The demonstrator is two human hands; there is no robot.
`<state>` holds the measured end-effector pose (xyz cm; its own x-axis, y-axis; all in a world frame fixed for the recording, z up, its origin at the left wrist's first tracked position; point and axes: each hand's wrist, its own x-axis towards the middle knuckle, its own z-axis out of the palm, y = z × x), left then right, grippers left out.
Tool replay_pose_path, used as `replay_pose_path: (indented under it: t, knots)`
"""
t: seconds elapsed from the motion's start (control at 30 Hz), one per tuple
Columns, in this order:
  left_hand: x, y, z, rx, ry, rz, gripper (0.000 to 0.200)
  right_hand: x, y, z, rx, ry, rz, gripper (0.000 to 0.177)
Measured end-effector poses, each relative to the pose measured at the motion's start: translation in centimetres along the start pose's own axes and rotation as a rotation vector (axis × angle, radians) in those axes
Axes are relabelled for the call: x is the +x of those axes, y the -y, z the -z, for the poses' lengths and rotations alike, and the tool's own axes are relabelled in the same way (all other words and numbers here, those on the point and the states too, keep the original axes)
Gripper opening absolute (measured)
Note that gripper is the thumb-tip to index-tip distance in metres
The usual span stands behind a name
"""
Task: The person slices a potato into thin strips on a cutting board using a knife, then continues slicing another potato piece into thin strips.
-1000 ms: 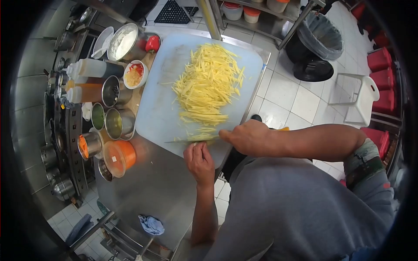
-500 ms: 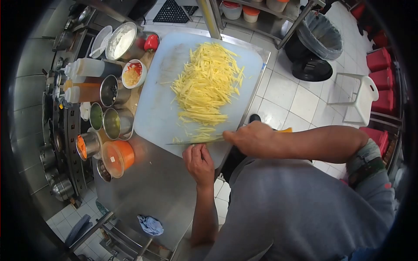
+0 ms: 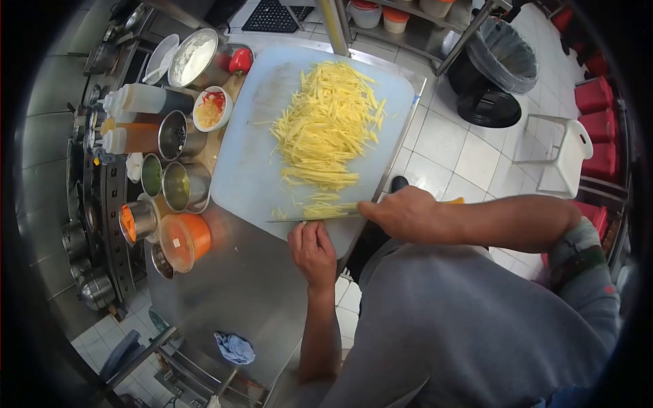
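Note:
My right hand point(image 3: 400, 212) is wrapped round the handle of a knife point(image 3: 326, 218), whose thin blade points left across the near part of a pale plastic cutting board point(image 3: 238, 163). Close against the blade, the fingers of my left hand point(image 3: 313, 253) are bent and pressed together; whatever lies beneath them is hidden. Just beyond the blade are a few freshly cut pale yellow strips point(image 3: 326, 204), which look like potato. A large heap of the same yellow strips point(image 3: 326, 129) covers the middle of the board.
Left of the board stand a white bowl of chopped food point(image 3: 225, 122), metal containers point(image 3: 178, 187), sauce bottles point(image 3: 153, 100), an orange tub point(image 3: 194, 234) and a red pepper point(image 3: 241, 61). A blue cloth point(image 3: 235, 347) lies on the steel table point(image 3: 224, 299). A lined bin point(image 3: 503, 58) and white stool point(image 3: 561, 153) stand on the floor.
The knife and right hand have shifted slightly right and up in the view, as has the whole board. More cut strips show beside the blade. My left hand keeps its bent pose.

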<state>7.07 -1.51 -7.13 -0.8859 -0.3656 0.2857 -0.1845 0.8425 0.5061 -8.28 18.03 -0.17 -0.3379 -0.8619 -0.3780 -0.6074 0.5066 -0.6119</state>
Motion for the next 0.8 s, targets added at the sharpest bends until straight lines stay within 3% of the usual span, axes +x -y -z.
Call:
replay_pose_path:
  t: [0.1,0.3,0.4,0.5,0.8]
  knots:
    - [0.0,-0.1,0.1,0.000,-0.010,-0.014,0.011,1.7,1.0,-0.1,-0.092,-0.060,0.087,0.020]
    - [-0.2,0.3,-0.2,0.032,-0.048,-0.032,0.011,0.2,0.5,0.2,-0.041,0.015,-0.020,0.021]
    - [-0.1,-0.1,-0.1,0.025,-0.043,-0.016,0.010,1.8,1.4,0.0,-0.113,-0.031,0.083,0.022]
    - [-0.5,0.4,0.1,0.039,0.009,0.006,0.010,-0.2,2.1,1.6,-0.083,0.083,-0.033,0.023]
    - [-0.5,0.1,0.4,0.044,-0.024,-0.023,0.012,-0.5,1.4,1.5,-0.025,0.050,0.016,0.023]
